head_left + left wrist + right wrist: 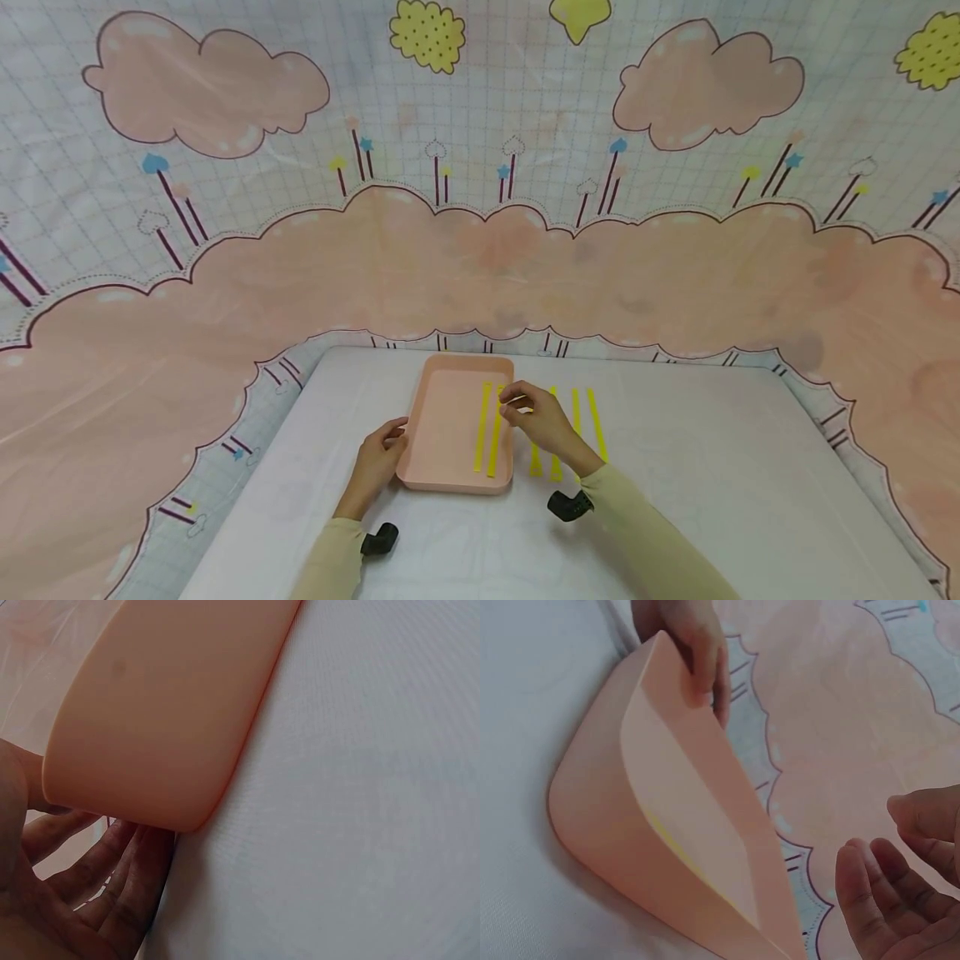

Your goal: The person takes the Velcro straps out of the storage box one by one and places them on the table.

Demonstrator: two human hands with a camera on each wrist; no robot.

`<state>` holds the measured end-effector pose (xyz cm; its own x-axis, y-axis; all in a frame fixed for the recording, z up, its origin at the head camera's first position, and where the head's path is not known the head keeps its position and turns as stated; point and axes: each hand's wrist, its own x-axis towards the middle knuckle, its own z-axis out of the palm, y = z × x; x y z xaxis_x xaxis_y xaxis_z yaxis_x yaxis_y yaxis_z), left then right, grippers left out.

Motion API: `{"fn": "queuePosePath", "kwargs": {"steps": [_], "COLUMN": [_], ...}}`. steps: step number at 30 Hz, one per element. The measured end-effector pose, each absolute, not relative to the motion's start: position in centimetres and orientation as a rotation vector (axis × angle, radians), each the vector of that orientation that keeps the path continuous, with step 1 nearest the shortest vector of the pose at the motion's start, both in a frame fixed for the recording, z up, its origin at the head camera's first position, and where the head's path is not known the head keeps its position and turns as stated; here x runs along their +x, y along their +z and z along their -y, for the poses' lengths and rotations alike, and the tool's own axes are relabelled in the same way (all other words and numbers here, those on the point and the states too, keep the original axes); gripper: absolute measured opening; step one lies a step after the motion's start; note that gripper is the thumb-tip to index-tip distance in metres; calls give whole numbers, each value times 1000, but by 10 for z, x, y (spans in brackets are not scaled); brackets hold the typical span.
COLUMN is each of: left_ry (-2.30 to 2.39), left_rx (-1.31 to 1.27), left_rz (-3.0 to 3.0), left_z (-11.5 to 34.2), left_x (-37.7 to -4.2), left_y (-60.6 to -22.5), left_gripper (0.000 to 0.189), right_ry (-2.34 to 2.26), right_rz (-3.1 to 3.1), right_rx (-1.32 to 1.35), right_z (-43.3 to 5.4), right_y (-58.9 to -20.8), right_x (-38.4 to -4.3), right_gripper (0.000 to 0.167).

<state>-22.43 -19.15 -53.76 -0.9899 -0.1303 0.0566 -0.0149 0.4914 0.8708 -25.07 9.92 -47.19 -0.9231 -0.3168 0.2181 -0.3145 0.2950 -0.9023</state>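
A shallow pink tray (442, 425) lies on the white table, and two yellow strips (482, 429) lie lengthwise along its right side. My left hand (378, 462) holds the tray's left edge, the thumb at the rim and the other fingers along the outer wall; the left wrist view shows them partly hidden by the tray (172, 712). Above the tray's right rim hovers my right hand (543, 421), its fingers loosely bent. In the right wrist view that hand (900, 892) has a gap between thumb and fingertips and holds nothing.
Several more yellow strips (597, 425) lie side by side on the table right of the tray, partly covered by my right hand and forearm. A black wrist camera (380, 542) sits on each wrist. A printed cloth (480, 267) with clouds surrounds the white tabletop (712, 467).
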Motion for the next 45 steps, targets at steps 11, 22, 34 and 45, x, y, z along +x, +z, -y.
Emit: {"fn": "queuePosePath", "kwargs": {"steps": [11,22,34,45], "left_ry": [-1516,-1520,-1521,-1516], "left_rx": [143,147,131,162], "left_rz": [2599,2594,2589,2605], "left_z": [190,189,189,189], "left_x": [-224,-224,-223,-224], "left_y": [-536,-536,-537,-537], "left_gripper": [37,36,36,37], "right_ry": [-1521,-1093,-557,-249], "right_rz": [-2639,-2804,-2957,-2975], "right_rx": [-789,-1033,-1277,-1471], "right_z": [-89,-78,-74,-72], "right_y": [-474,-476,-480,-485], "right_x": [-253,-257,-263,-276], "right_gripper": [19,20,22,23]}}
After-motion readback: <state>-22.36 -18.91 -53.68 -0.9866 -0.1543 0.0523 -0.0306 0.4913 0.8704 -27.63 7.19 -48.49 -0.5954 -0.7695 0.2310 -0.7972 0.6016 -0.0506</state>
